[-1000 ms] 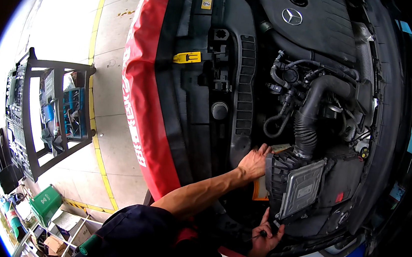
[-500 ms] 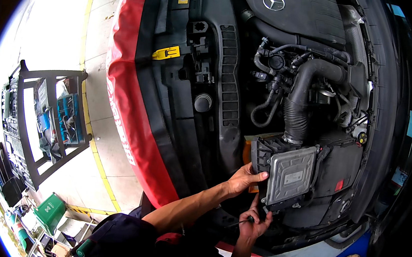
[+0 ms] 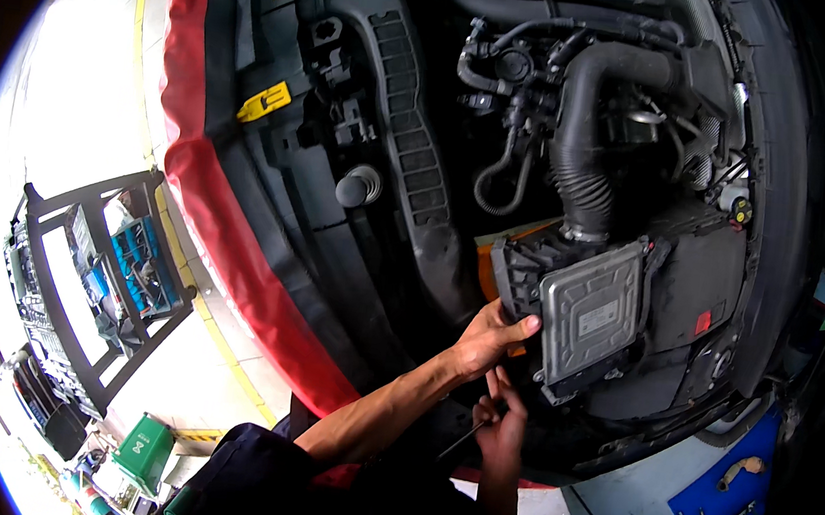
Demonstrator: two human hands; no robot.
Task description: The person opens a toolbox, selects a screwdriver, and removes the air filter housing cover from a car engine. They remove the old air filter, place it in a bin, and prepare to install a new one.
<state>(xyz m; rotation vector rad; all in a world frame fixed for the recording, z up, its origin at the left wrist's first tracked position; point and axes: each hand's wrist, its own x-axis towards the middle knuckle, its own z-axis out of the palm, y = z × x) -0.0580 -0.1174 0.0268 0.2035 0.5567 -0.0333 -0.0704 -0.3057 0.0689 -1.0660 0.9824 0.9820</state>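
Observation:
A black air filter housing [image 3: 519, 277] with a silver, ribbed control unit [image 3: 588, 311] on it sits at the near end of the engine bay. My left hand [image 3: 492, 340] grips the housing's left edge, thumb on top and the other fingers mostly hidden underneath. Just below it, my right hand [image 3: 503, 414] is curled round a thin dark rod-like tool [image 3: 458, 442], one finger stretched up toward the housing's lower corner. The rod's full shape cannot be made out. A corrugated black intake hose [image 3: 581, 180] meets the housing at its far side.
A red fender cover [image 3: 229, 279] runs along the car's front edge. Hoses and a valve assembly [image 3: 515, 67] lie beyond the housing. On the floor stand a dark cart [image 3: 109, 276] and a green bin [image 3: 144, 451]. Parts rest on a blue mat [image 3: 723, 511] at lower right.
My view has shifted, so the engine bay sits differently in the picture. My right hand has come closer to my left, and more of the rod shows. My left hand keeps its grip.

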